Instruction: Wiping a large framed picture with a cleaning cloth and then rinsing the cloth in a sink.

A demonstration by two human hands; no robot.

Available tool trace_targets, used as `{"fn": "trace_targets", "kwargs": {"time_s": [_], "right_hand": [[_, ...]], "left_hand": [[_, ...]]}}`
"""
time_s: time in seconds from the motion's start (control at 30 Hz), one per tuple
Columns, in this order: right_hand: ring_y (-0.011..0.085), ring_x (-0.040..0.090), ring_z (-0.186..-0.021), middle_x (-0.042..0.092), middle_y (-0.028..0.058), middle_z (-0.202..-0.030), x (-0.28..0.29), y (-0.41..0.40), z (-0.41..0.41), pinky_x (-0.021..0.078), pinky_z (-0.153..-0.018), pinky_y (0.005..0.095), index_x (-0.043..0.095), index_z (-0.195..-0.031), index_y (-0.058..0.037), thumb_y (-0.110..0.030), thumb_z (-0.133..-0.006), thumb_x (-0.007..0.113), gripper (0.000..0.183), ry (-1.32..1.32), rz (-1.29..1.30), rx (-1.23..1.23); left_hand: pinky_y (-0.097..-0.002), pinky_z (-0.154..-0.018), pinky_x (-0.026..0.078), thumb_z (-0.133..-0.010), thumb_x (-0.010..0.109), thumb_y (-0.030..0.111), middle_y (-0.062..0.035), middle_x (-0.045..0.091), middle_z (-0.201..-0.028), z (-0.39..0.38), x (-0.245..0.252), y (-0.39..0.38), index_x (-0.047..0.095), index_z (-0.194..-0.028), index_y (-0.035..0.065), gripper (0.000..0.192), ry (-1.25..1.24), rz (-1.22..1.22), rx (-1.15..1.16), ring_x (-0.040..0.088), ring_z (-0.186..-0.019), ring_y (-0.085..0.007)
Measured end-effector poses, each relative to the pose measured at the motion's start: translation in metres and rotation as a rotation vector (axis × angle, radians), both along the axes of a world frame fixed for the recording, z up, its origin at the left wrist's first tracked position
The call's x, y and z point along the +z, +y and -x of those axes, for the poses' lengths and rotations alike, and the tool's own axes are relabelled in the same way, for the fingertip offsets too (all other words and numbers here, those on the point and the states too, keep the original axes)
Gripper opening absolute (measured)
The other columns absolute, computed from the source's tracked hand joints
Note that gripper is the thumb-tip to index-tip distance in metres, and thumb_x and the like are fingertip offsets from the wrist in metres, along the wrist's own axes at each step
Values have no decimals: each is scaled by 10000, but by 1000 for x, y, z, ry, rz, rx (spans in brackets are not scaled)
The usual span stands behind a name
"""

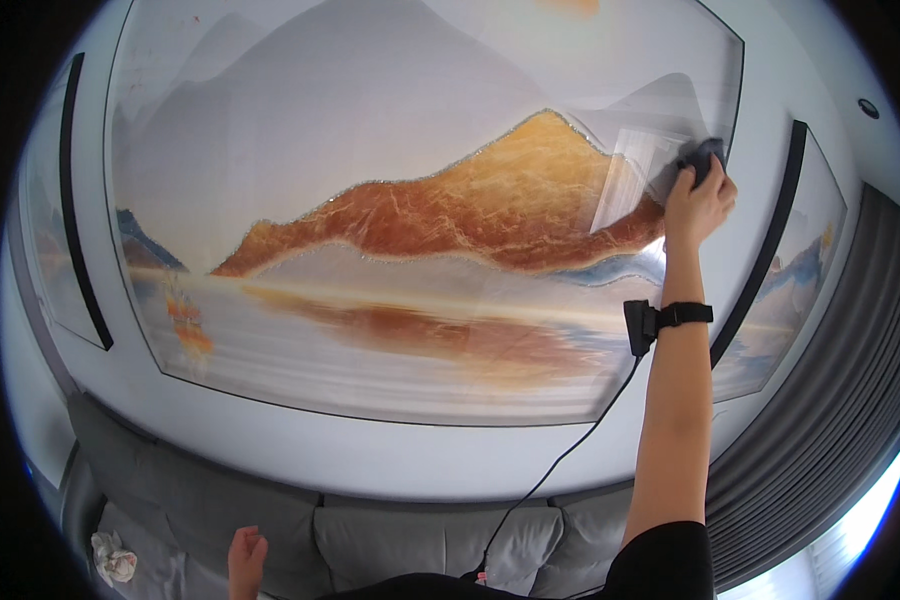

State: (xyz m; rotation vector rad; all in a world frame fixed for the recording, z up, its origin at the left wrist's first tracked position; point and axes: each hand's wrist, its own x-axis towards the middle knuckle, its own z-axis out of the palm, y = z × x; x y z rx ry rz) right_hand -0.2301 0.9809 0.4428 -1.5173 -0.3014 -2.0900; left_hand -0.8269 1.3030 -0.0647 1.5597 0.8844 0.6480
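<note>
My right hand (pixel 699 202) is raised at the right edge of a large framed landscape picture (pixel 420 217) on the wall. Its fingers grip a dark cloth (pixel 703 159), pressed against the glossy surface near the thin black frame. Mountains in grey and orange-brown, with a reflection in water, fill the picture. My left hand (pixel 247 559) hangs low, in front of the grey sofa, with its fingers curled. Nothing shows in it, though the inside of the palm is hidden.
A black strapped device (pixel 639 328) on my right forearm trails a cable (pixel 551 466) toward my body. Narrower framed pictures hang left (pixel 67 217) and right (pixel 784 277). Below runs a grey sofa (pixel 412 536) with a crumpled white cloth (pixel 113 557). A dark curtain (pixel 832 360) hangs at right.
</note>
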Motion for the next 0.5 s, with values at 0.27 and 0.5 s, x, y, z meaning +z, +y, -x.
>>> {"fn": "trace_targets", "kwargs": {"time_s": [0.27,0.5], "right_hand": [[351,503,-984,492,190,-1090,-35,47,24,445,-843,433,560,-1227,-33,-231,-843,587,433,81,-137,198],[312,509,-938,531,149,-1052,-56,168,110,423,-777,416,582,-1201,-62,-216,-734,680,502,-84,362,310]], "left_hand": [[-229,-746,446,-874,595,64,-39,608,-936,-12,19,-8,525,-1158,17,296,6,43,-15,554,-838,-93],[-228,-768,440,-876,603,74,-35,608,-933,2,1,-5,530,-1159,15,298,34,69,27,552,-849,-91]]}}
